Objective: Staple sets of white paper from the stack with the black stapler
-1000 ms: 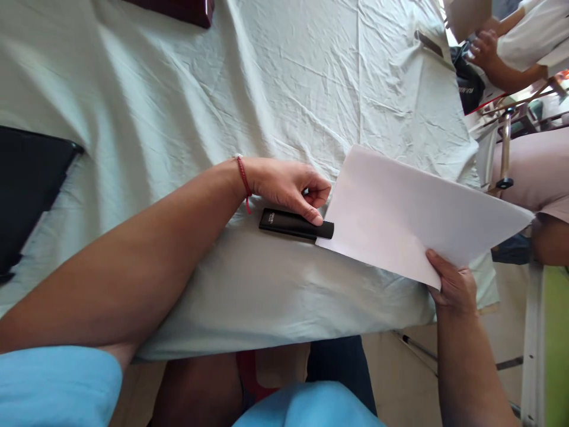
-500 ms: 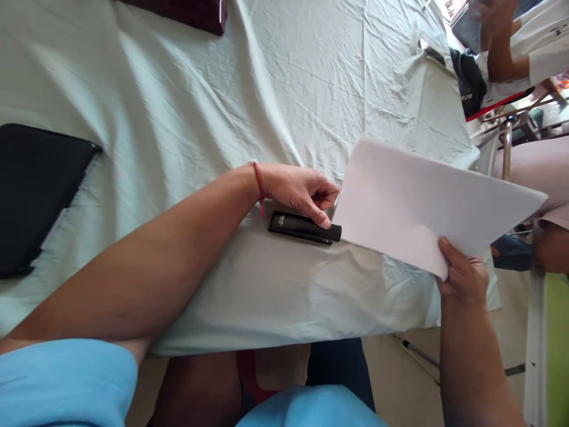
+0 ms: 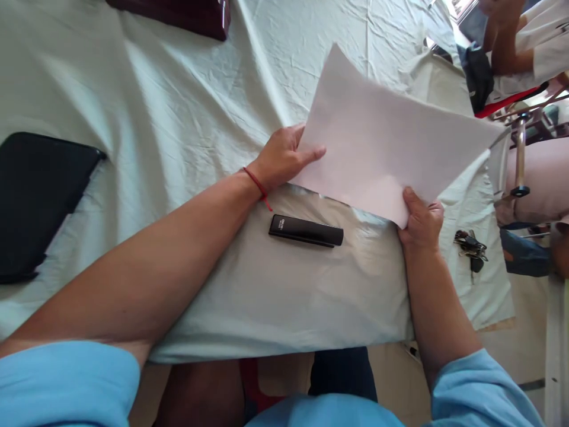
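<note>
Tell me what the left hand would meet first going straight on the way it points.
The left hand would first meet the white paper, whose left edge it holds; beyond that, probably the pale cloth, though depth is unclear.

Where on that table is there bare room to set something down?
Bare tablecloth shows between the black stapler and the tablecloth's near edge, and in a wider patch bordered by the maroon box, flat black object and left forearm. It's crowded where the left hand and right hand hold the paper, with the stapler close by; keys lie beside the right forearm.
</note>
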`<state>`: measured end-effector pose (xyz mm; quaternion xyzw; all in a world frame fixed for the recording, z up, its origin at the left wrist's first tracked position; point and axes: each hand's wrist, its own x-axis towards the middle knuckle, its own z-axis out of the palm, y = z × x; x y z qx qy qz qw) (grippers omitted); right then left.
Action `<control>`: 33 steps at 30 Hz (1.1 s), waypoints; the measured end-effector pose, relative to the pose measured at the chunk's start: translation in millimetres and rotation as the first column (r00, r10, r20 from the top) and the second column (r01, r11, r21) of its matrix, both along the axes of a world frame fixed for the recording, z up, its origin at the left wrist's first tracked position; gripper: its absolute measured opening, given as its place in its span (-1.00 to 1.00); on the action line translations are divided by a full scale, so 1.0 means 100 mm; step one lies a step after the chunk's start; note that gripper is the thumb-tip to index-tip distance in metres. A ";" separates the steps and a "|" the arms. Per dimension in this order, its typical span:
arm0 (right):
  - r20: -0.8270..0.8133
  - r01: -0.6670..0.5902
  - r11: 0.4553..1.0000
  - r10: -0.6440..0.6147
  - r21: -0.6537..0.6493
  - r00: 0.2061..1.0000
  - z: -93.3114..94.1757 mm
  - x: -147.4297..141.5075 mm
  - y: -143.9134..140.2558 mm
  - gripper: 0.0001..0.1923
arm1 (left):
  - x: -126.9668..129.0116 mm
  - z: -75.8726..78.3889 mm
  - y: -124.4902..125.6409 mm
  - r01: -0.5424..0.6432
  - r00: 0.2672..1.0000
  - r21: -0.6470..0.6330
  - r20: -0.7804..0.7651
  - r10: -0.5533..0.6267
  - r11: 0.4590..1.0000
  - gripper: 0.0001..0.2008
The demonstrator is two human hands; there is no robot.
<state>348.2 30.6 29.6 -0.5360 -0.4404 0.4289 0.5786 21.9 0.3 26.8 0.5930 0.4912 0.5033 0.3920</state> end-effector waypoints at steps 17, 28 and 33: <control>-0.096 0.093 0.988 -0.082 0.122 0.992 -0.12 0.10 0.10 -0.67 | -0.02 0.02 -0.08 -0.002 0.988 -0.020 0.156 0.005 1.000 -0.70; -0.191 0.136 0.982 -0.109 0.133 0.975 -0.06 0.02 0.08 -0.72 | -0.01 0.09 -0.06 0.074 0.969 -0.014 0.238 -0.069 0.997 -0.44; -0.186 0.181 0.979 -0.161 0.096 0.969 -0.05 0.04 0.09 -0.71 | -0.02 0.11 -0.10 0.063 0.954 -0.056 0.297 -0.044 0.996 -0.48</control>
